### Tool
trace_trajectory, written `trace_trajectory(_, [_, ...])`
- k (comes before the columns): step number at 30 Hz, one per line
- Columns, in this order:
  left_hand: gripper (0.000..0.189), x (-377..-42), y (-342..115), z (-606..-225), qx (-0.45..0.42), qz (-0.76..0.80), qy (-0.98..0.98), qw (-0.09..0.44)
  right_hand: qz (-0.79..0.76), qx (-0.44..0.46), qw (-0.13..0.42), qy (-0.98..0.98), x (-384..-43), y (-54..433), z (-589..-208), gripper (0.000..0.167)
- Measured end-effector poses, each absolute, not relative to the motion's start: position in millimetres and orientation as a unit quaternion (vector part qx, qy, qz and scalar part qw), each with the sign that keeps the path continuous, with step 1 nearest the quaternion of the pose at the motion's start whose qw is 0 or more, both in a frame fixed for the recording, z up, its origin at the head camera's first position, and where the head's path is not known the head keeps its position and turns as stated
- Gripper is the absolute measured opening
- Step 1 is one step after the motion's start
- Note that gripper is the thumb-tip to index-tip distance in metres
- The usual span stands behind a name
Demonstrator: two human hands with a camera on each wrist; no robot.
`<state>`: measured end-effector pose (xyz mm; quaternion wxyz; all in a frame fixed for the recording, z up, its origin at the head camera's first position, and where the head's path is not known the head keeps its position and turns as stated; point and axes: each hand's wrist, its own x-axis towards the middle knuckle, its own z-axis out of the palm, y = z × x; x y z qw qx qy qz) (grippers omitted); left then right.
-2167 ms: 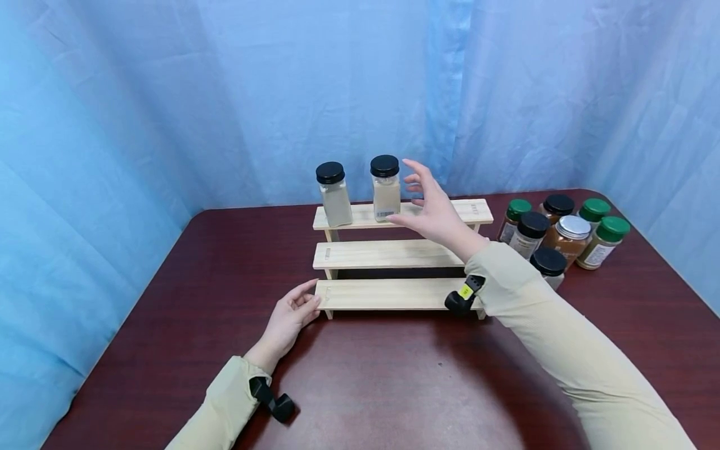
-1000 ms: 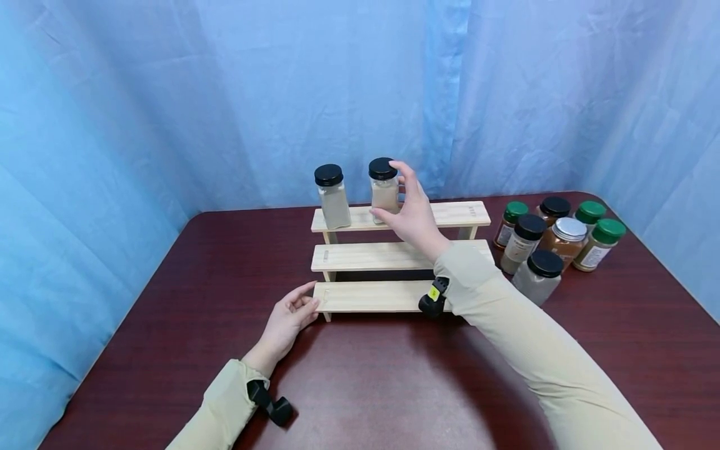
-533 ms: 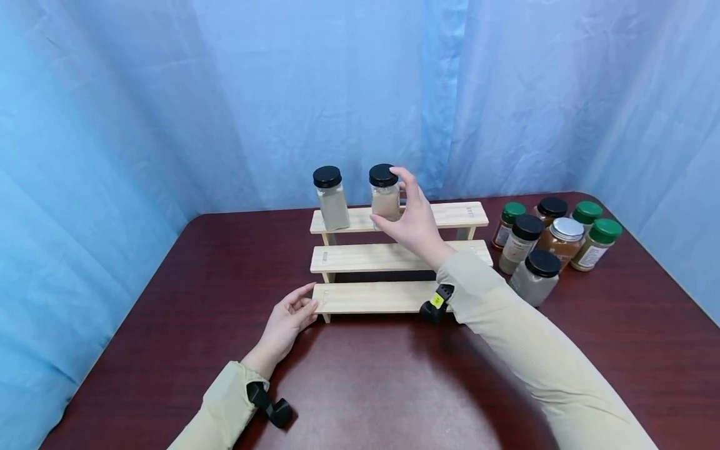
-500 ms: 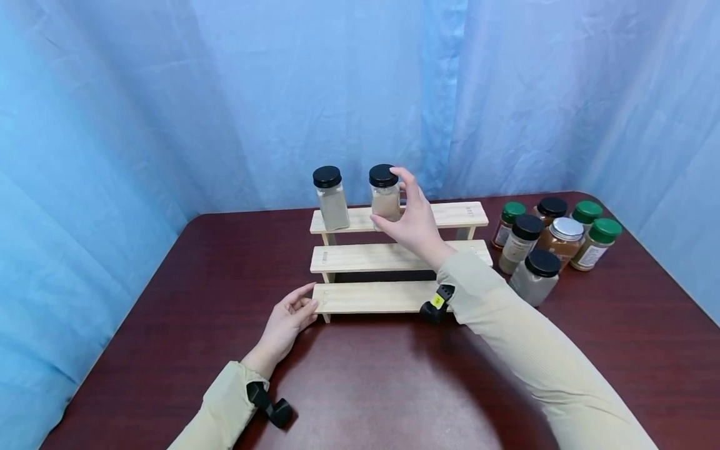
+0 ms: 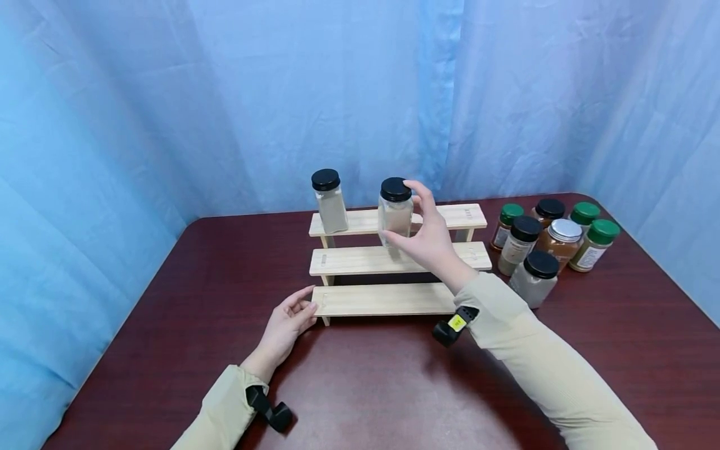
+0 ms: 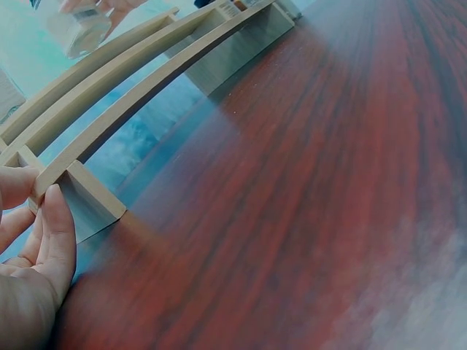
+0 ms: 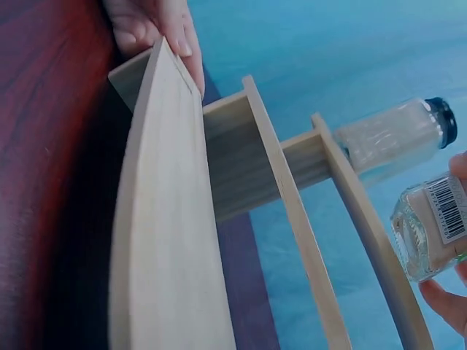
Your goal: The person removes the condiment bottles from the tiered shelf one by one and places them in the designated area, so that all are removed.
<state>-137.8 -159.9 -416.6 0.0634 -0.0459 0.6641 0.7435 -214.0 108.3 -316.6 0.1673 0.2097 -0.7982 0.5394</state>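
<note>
My right hand (image 5: pixel 430 240) holds a clear spice jar (image 5: pixel 395 215) with a black lid and pale powder, thumb on one side and fingers on the other. In the head view the jar overlaps the top and middle steps; in the right wrist view its barcode label faces the camera and its base hangs off the top step. My left hand (image 5: pixel 285 325) pinches the left end of the three-step wooden rack (image 5: pixel 388 300) at its lowest step, thumb in front in the left wrist view. A similar black-lidded jar (image 5: pixel 332 209) stands on the top step's left end.
Several spice jars crowd the table (image 5: pixel 169 325) right of the rack: green-lidded jars (image 5: pixel 596 244), a silver-lidded jar (image 5: pixel 561 240), and black-lidded ones, the nearest a wide pale jar (image 5: pixel 534 279). Blue curtains (image 5: pixel 337 94) hang behind and at both sides.
My right hand has closed around the second jar on the top step and brought it forward and slightly right, off its spot. My left hand has stayed on the rack's lowest step.
</note>
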Motion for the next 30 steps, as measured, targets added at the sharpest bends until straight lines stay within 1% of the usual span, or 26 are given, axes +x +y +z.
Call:
trace_trajectory(17, [0.048, -137.8, -160.3, -418.4, -0.046, 0.741, 0.667, 0.063, 0.542, 0.216, 0.140, -0.800, -177.4, 136.5, -333.4, 0.086])
trace_trajectory(24, [0.049, -138.9, -160.6, -417.9, -0.042, 0.741, 0.667, 0.063, 0.532, 0.228, 0.158, -0.800, -164.8, 146.9, -336.5, 0.087])
trace_trajectory(30, [0.049, -139.0, -160.8, -417.4, -0.043, 0.742, 0.666, 0.065, 0.531, 0.252, 0.189, -0.787, -155.9, 158.6, -340.0, 0.092])
